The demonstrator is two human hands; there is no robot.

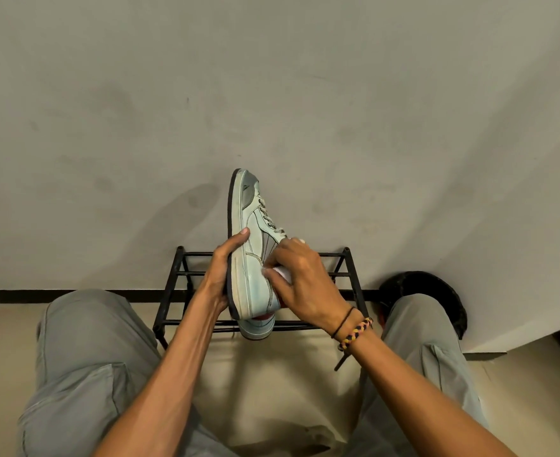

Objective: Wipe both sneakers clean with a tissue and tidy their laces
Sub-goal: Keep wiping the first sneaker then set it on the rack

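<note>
I hold a pale blue-white sneaker (250,232) up on its side, toe pointing away, sole to the left. My left hand (221,272) grips it by the sole, thumb on the sidewall. My right hand (300,282) pinches a white tissue (280,272) against the sneaker's side near the heel. Its laces (268,216) run loose along the right edge. The second sneaker (258,328) sits on the black rack below, mostly hidden behind the first.
A low black metal shoe rack (354,278) stands against the grey wall between my knees. A dark round object (436,291) lies behind my right knee. Beige floor lies under me, and a wall corner steps out at the right.
</note>
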